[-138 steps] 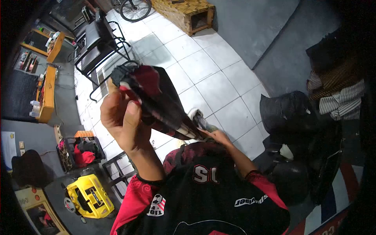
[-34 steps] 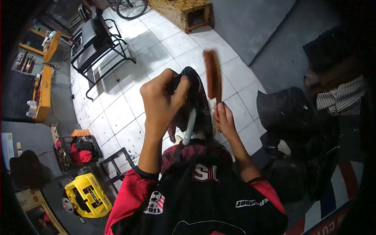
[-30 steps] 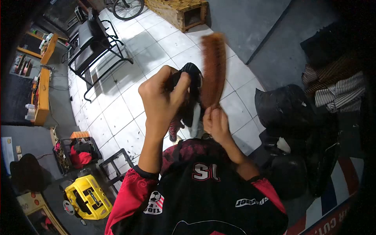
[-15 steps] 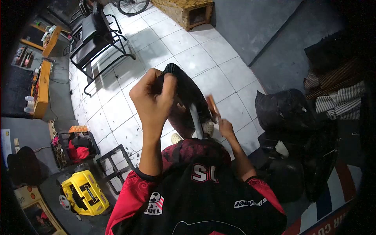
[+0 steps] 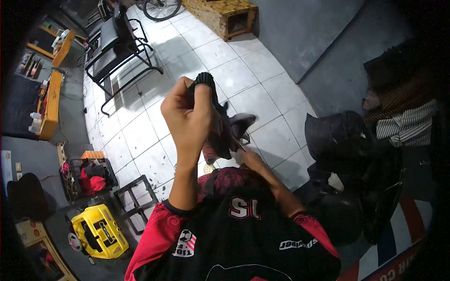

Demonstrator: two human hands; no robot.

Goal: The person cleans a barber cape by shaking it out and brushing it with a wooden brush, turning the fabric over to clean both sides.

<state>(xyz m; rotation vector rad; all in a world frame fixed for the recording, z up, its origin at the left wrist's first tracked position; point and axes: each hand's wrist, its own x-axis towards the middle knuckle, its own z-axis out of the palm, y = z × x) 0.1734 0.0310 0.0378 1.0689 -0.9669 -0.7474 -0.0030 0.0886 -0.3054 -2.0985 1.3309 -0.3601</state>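
Note:
My left hand (image 5: 188, 112) is raised in front of me. Its fingers are closed on the ribbed black edge of a dark cloth (image 5: 220, 126), which hangs below the fist. A patch with red stripes shows low on the cloth, and a loose flap swings out blurred to the right. My right hand (image 5: 251, 160) is low, beside the hanging cloth's lower end, with its fingers closed. Half a second ago it held a brown, flat tool; now that tool is mostly hidden by the cloth and blur.
A black metal-framed chair (image 5: 117, 49) stands on the white tiles. A yellow toy car (image 5: 99, 232), a black frame (image 5: 136, 203) and a crate (image 5: 88, 180) are at left. A stuffed black bag (image 5: 337, 136) and striped cloths (image 5: 408, 124) lie at right. Dark scraps dot the floor.
My right hand has moved left and slightly down, in against the cloth, and the brown tool has gone from clear sight. The cloth has swung and crumpled; my left fist has shifted slightly right.

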